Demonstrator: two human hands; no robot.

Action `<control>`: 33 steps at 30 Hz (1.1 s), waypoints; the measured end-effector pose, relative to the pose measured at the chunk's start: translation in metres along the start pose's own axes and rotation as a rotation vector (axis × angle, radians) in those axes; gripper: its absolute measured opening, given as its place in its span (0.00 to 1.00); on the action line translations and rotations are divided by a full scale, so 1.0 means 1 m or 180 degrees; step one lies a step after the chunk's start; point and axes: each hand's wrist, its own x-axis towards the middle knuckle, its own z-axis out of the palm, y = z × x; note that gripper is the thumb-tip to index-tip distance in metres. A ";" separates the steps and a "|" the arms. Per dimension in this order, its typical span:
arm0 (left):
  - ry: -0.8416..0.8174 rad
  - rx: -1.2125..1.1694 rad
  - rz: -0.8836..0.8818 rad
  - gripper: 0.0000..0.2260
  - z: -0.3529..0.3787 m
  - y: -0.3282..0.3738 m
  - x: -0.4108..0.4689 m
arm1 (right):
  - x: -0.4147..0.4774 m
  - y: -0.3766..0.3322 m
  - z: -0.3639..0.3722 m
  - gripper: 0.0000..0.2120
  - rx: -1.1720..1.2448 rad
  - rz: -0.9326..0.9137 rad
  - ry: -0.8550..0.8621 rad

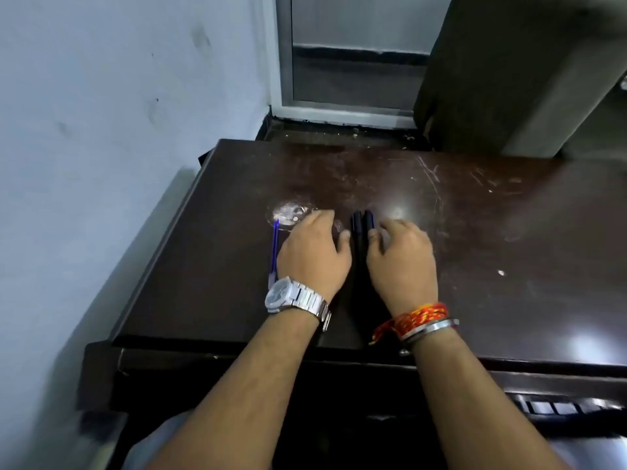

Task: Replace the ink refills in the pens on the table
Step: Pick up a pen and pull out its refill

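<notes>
Two dark pens [362,228] lie side by side on the dark brown table [475,232], pointing away from me, between my two hands. My left hand [314,254], with a silver watch on the wrist, rests palm down just left of the pens, fingers curled. My right hand [403,261], with a red-orange thread and a metal bangle on the wrist, rests palm down just right of them. Both thumbs reach toward the pens; I cannot tell whether they touch. A thin blue refill [274,252] lies on the table left of my left hand.
A pale wall stands to the left and a window frame [339,106] behind the table. A dark curtain [492,72] hangs at the back right. A whitish ring stain [288,212] marks the tabletop. A keyboard [559,407] shows under the table's front edge at right.
</notes>
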 end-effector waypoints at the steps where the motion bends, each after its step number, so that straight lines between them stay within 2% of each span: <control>1: 0.0026 -0.0077 0.0007 0.17 0.002 0.000 0.004 | 0.005 0.003 0.001 0.10 0.0021 0.0090 -0.0035; 6: -0.0003 -0.0193 -0.0053 0.12 0.008 0.003 0.010 | 0.018 0.010 0.002 0.07 0.0094 0.0379 -0.0331; 10: -0.0050 -0.0311 -0.0197 0.12 0.012 0.001 0.011 | 0.021 0.011 0.007 0.12 0.0136 0.0564 -0.0619; 15: -0.0008 -0.0616 -0.0346 0.13 0.010 0.001 0.010 | 0.019 0.009 0.008 0.12 0.0250 0.0637 -0.0584; 19: -0.0153 -0.1367 -0.0701 0.10 0.004 0.004 0.015 | 0.017 -0.004 -0.001 0.11 0.0841 0.0229 -0.0133; 24: -0.0537 -0.2394 -0.1180 0.13 -0.001 0.001 0.025 | 0.004 -0.020 -0.004 0.07 0.1385 -0.0279 -0.0463; 27: -0.0522 -0.2671 -0.1330 0.12 0.000 -0.001 0.023 | 0.007 -0.021 -0.004 0.10 0.1808 0.0101 -0.0292; 30: -0.0530 -0.2419 -0.1062 0.15 0.002 0.003 0.018 | 0.014 -0.019 -0.001 0.09 0.2352 0.0587 -0.0063; 33: -0.0566 -0.2132 -0.0841 0.12 0.002 0.012 0.012 | 0.018 -0.018 0.002 0.13 0.2714 0.0709 -0.0235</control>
